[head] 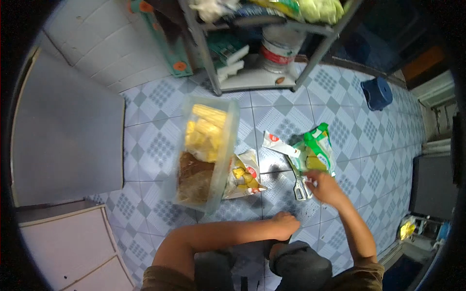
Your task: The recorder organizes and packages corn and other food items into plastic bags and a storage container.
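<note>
My right hand [324,187] is over the handles of a pair of kitchen scissors [300,189] on the tiled floor, near a green and clear plastic bag [316,156] with yellowish pieces in it; whether it grips anything cannot be told. A cut-off white packet strip [280,144] lies by the bag's left side. My left hand [285,225] is curled near my knee, apart from the packets. An opened white packet [247,174] of yellow pieces leans by a translucent plastic bin [233,134], which holds yellow packs [205,132] and a bag of brown food [196,178].
Ahead stands a metal rack [255,87] with a large clear jar [278,51] on its bottom shelf and vegetables above. A blue stool [378,94] is at the right back. Pale cabinets [69,134] stand at the left. Dark wet spots mark the floor between my hands.
</note>
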### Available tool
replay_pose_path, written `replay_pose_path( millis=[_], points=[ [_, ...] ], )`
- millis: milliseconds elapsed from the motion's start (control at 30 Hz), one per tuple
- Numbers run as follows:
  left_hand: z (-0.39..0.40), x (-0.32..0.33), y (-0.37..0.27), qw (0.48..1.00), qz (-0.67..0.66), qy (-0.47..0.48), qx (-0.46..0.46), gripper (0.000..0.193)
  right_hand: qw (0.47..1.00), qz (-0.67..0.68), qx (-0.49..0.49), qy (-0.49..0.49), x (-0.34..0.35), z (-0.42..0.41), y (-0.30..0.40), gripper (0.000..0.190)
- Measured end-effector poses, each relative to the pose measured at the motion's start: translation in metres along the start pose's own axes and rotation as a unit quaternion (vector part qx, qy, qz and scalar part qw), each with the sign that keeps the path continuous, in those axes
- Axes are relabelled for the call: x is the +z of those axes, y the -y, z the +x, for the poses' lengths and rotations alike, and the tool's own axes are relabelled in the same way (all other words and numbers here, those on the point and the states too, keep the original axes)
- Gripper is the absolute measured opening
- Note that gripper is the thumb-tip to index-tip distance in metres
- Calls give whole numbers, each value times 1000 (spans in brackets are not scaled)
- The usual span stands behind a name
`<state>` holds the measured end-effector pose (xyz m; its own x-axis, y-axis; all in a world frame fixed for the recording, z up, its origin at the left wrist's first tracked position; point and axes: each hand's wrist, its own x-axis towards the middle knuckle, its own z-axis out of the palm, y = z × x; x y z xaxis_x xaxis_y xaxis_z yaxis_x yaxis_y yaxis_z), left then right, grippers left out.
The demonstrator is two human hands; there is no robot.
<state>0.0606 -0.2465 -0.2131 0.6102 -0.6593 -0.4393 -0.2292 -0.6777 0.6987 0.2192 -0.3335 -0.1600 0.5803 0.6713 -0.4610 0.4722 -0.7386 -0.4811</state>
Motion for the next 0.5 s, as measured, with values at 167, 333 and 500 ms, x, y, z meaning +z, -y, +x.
replay_pose_path(
  millis=[167, 333, 500],
  points=[
    [-105, -7, -42, 955, -29, -238, -172, 22, 976, -181, -32, 113, -30, -86, 56, 29],
    [-264, -53, -138, 918, -140, -193, -316, 20, 949, -260, -78, 162, -106, -182, 140, 32],
    [-381, -67, -261, 796, -277, -280, -460, 25, 965, -128, -158, 164, -178, -251, 229, 36]
  ],
)
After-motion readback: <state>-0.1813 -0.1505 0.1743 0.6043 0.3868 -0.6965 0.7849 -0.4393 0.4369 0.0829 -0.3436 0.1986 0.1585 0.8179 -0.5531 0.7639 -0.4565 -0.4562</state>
